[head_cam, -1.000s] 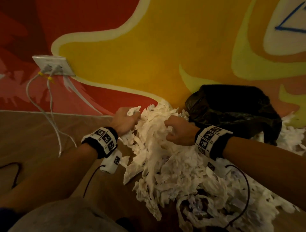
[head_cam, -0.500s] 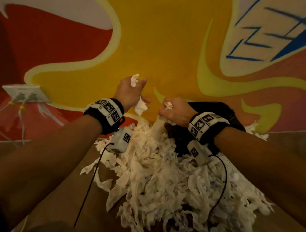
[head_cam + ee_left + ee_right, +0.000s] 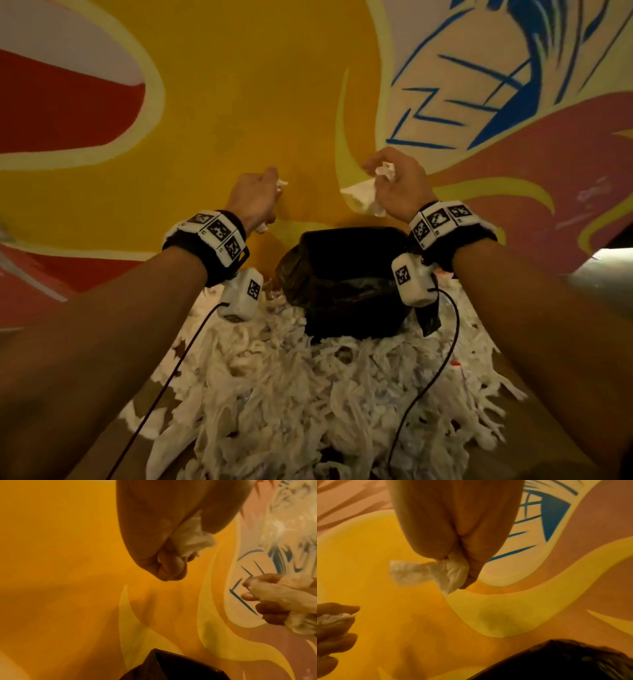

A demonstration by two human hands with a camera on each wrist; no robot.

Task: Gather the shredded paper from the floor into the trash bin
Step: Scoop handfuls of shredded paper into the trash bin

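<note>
While above trash bin [image 3: 346,274], hands [image 3: 255,198] clutch shreds [image 3: 363,193]

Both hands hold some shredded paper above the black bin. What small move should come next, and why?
Probably bring both hands inward and lower over the mouth of the black plastic-lined trash bin, then let go. The left hand and the right hand each grip white shredded paper, but they are raised to either side of the opening, so paper released now might fall outside.
</note>
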